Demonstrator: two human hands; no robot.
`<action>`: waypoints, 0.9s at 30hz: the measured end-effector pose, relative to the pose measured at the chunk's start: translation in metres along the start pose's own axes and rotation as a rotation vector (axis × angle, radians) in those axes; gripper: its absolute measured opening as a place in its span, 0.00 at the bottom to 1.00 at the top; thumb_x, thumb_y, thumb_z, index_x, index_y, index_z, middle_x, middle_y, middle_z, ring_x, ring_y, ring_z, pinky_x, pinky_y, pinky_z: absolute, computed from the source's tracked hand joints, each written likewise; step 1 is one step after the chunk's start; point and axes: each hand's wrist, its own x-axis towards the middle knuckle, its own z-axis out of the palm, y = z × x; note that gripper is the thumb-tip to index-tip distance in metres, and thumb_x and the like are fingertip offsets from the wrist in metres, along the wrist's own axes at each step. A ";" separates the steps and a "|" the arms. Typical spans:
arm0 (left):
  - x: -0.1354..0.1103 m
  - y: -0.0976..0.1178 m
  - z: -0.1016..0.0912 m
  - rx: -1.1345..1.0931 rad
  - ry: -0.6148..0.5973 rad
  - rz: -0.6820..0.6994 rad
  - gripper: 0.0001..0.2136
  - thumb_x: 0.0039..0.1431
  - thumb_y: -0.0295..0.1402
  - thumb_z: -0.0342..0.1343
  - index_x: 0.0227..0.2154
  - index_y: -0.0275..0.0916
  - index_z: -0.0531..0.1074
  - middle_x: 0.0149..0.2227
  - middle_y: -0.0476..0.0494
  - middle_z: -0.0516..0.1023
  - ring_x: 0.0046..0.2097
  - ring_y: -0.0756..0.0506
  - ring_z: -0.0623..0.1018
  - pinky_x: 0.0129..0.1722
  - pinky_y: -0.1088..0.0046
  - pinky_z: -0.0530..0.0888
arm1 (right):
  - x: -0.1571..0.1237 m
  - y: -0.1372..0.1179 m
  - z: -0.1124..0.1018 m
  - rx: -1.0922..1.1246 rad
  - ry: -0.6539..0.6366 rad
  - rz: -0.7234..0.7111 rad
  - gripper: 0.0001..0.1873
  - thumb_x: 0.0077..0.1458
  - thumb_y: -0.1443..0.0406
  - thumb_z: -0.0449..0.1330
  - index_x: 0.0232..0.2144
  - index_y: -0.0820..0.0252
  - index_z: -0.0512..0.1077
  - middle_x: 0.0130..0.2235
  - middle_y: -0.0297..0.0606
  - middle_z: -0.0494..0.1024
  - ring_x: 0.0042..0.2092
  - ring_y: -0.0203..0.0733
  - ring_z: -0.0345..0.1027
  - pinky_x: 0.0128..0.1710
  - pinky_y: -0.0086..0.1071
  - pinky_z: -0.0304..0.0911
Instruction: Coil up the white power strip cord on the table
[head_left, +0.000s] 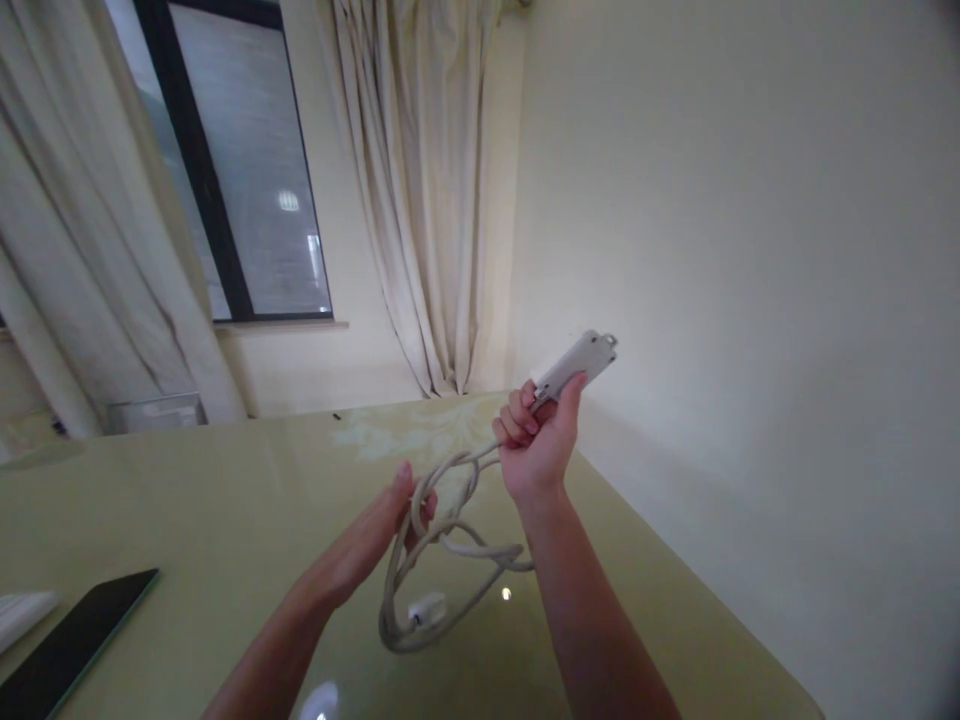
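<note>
My right hand [538, 435] is raised above the table with its fingers wrapped round one end of a white power strip [576, 364], which points up and to the right. Its white cable [442, 545] hangs down in loose loops to the table top. My left hand [401, 510] sits lower and to the left, fingers curled round a loop of that cable. The white plug [426, 610] lies on the table inside the lowest loop.
The glossy yellow-green table [225, 500] fills the lower view. A black flat device [71, 645] lies at the lower left, beside a white object [19, 615]. Beyond are a window [240, 170], cream curtains [427, 200] and a bare wall [750, 300] at the right.
</note>
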 end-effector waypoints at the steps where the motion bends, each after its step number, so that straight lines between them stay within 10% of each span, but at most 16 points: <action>1: 0.008 -0.001 0.005 -0.015 0.012 -0.019 0.34 0.64 0.66 0.36 0.29 0.40 0.71 0.24 0.49 0.71 0.28 0.46 0.71 0.32 0.70 0.70 | -0.002 0.001 0.002 0.002 -0.019 0.020 0.36 0.56 0.31 0.53 0.21 0.55 0.59 0.17 0.20 0.45 0.18 0.29 0.30 0.16 0.28 0.36; 8: 0.053 -0.012 0.033 -0.522 -0.086 -0.169 0.28 0.59 0.63 0.55 0.34 0.38 0.76 0.31 0.46 0.76 0.29 0.49 0.74 0.30 0.73 0.70 | -0.009 0.022 0.014 -0.078 -0.121 0.264 0.35 0.52 0.31 0.57 0.25 0.57 0.68 0.17 0.20 0.50 0.18 0.29 0.35 0.16 0.27 0.41; 12: 0.051 0.000 0.024 -0.600 0.170 -0.004 0.18 0.51 0.46 0.72 0.36 0.38 0.76 0.29 0.53 0.70 0.27 0.55 0.69 0.29 0.78 0.68 | -0.003 0.031 0.008 -0.116 -0.106 0.288 0.31 0.51 0.35 0.63 0.28 0.56 0.69 0.19 0.24 0.63 0.19 0.32 0.55 0.21 0.28 0.61; 27: 0.040 0.026 -0.014 -0.309 0.605 0.321 0.16 0.61 0.48 0.61 0.39 0.38 0.76 0.26 0.54 0.64 0.26 0.52 0.62 0.24 0.76 0.59 | 0.009 0.053 -0.027 -0.965 -0.324 0.152 0.19 0.57 0.48 0.67 0.32 0.57 0.72 0.16 0.25 0.71 0.16 0.34 0.64 0.15 0.23 0.57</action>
